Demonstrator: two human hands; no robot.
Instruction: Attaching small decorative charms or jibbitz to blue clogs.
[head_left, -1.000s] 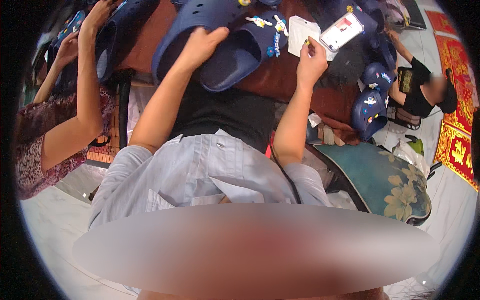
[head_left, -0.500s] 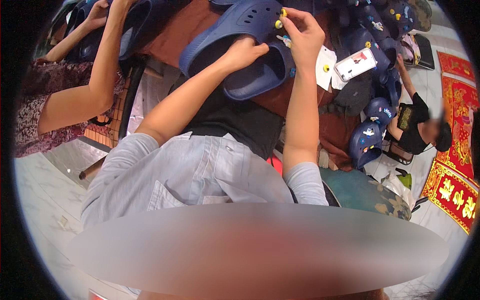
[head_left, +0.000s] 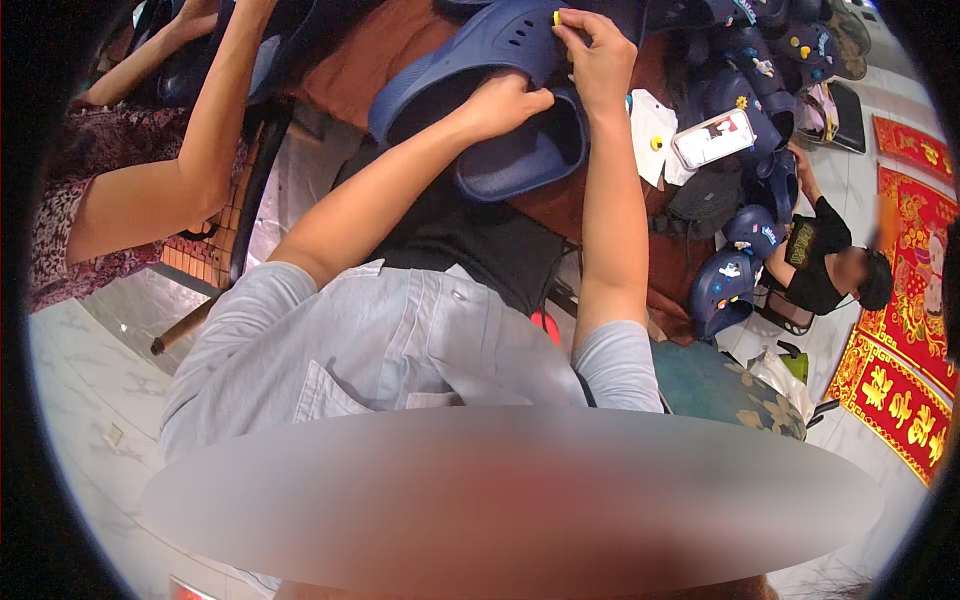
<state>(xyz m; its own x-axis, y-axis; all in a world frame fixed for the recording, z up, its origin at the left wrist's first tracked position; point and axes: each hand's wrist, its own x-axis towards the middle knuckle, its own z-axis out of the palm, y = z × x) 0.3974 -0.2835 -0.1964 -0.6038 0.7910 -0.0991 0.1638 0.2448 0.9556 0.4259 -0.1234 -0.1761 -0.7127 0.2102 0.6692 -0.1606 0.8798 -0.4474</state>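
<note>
A large navy blue clog (head_left: 425, 88) with vent holes lies across the front of me, its opening toward me. My left hand (head_left: 503, 105) reaches into it, fingers hidden inside and thumb outside, holding it. Next to it is another dark blue clog opening (head_left: 520, 172); whether it is a separate shoe I cannot tell. Over the vented upper, my right hand (head_left: 603, 65) pinches a small yellow charm (head_left: 557, 18) between thumb and forefinger. Its palm hides part of the upper and other charms there.
Right of my right hand lie a white card (head_left: 652, 135) with a yellow charm and a phone (head_left: 713, 139). Beyond are several navy clogs (head_left: 727, 290) with charms. One person (head_left: 150, 215) works at the left, another (head_left: 822, 255) at the far right. A brown cloth (head_left: 335, 85) covers the table.
My right hand has shifted slightly up and left over the clog's upper, now covering charms that showed before. My left hand stays inside the clog. The whole view has turned a little.
</note>
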